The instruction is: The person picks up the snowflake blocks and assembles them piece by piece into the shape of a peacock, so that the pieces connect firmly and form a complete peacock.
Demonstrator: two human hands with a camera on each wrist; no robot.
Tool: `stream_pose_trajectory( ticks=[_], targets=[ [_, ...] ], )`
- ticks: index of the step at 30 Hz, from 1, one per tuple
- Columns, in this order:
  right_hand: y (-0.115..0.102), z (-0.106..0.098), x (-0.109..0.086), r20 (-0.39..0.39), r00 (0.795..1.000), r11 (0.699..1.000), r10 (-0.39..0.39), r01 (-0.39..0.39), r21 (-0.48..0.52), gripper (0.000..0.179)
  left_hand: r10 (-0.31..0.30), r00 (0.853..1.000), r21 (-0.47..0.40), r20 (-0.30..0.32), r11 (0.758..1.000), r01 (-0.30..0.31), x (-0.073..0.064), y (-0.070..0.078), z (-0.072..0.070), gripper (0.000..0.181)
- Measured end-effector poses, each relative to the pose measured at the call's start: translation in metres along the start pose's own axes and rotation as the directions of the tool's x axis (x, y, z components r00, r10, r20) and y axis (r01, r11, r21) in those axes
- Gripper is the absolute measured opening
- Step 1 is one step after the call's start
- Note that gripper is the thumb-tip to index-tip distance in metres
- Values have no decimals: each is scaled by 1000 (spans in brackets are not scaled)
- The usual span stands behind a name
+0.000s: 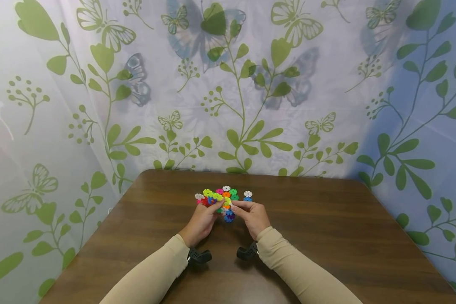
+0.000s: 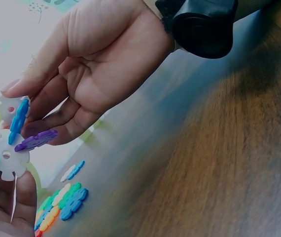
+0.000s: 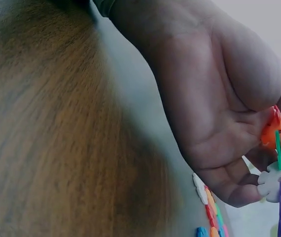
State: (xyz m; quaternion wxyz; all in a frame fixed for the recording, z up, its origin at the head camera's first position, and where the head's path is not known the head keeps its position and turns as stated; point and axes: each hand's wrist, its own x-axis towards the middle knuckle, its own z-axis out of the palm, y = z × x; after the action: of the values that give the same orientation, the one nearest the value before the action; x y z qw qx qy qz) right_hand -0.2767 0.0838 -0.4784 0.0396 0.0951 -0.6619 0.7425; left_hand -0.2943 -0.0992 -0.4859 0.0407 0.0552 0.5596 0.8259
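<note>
Between the two hands is a joined cluster of flower-shaped interlocking discs [image 1: 227, 202]. The left hand [image 1: 199, 223] pinches the cluster from the left with thumb and fingers. From the other side the right hand [image 1: 255, 219] pinches it between thumb and fingertips. In the left wrist view a white disc [image 2: 6, 155] carries a blue disc [image 2: 18, 121] and a purple disc [image 2: 37, 141], slotted in edge-on. An orange disc [image 3: 276, 136] and a green disc [image 3: 279, 150] show beside the fingers in the right wrist view. Fingers hide part of the cluster.
More discs lie on the brown wooden table [image 1: 311, 236] just beyond the hands, including a green disc [image 1: 233, 192]. A white disc [image 1: 248, 194] touching a blue one lies to their right. A patterned curtain [image 1: 228, 97] hangs behind the table's far edge.
</note>
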Motion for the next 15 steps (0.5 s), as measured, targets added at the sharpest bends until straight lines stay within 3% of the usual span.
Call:
stream_pose_trajectory(
  ticks=[6, 11, 15],
  targets=[
    [0, 0, -1, 3, 1000, 1000, 4, -4, -2, 23, 11, 999, 21, 36, 1000, -12, 1, -1, -2, 41],
    [-2, 3, -3, -19, 1000, 1000, 2, -2, -11, 22, 23, 1000, 48, 19, 999, -24, -1, 0, 1, 38],
    [-2, 1, -3, -31, 999, 998, -21, 19, -63, 22, 28, 999, -11, 17, 1000, -27, -1, -3, 5, 38]
  ],
)
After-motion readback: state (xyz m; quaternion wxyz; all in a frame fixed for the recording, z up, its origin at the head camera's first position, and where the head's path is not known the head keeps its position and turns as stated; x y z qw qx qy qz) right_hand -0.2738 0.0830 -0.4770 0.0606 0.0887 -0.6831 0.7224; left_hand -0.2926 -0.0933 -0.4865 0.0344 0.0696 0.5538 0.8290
